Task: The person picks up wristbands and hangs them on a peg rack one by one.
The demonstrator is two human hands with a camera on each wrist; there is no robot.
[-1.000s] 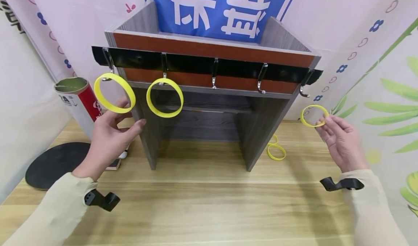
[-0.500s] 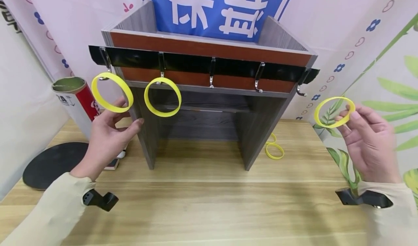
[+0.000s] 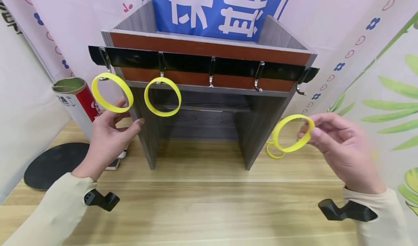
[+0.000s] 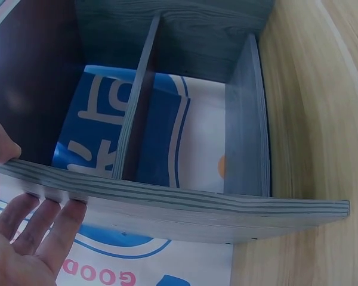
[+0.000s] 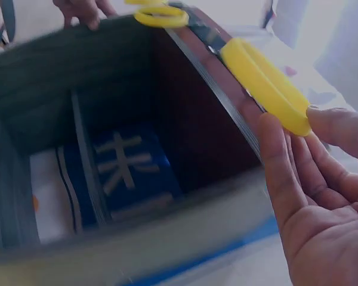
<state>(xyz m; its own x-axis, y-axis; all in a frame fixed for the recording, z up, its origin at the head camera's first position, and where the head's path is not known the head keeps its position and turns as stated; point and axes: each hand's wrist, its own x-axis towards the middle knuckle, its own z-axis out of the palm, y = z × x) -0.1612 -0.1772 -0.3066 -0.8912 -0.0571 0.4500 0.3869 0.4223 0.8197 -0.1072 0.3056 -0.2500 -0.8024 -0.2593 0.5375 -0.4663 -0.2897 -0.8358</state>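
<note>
My left hand (image 3: 109, 133) grips the left side panel (image 3: 151, 137) of a small grey wooden shelf; in the left wrist view its thumb lies inside the panel and its fingers (image 4: 59, 232) outside. Between right thumb and fingertips, my right hand (image 3: 346, 148) pinches a yellow ring (image 3: 289, 150), held in the air right of the shelf. A black hook rail (image 3: 189, 61) with several metal hooks crosses the shelf's front. One yellow ring (image 3: 98, 99) hangs on the leftmost hook, another ring (image 3: 162, 113) on the hook beside it. The other hooks carry no rings.
Behind the held ring, a further yellow ring (image 3: 275, 157) lies on the wooden table (image 3: 202, 209), with part of another showing. Left of the shelf stand a red and white can (image 3: 76, 97) and a black round mat (image 3: 55, 166). A patterned cloth wall (image 3: 388, 130) borders the right.
My right hand first went right with its ring, then came back left and lower, closer to the shelf. My left hand keeps its place on the panel, and the hung rings are unmoved.
</note>
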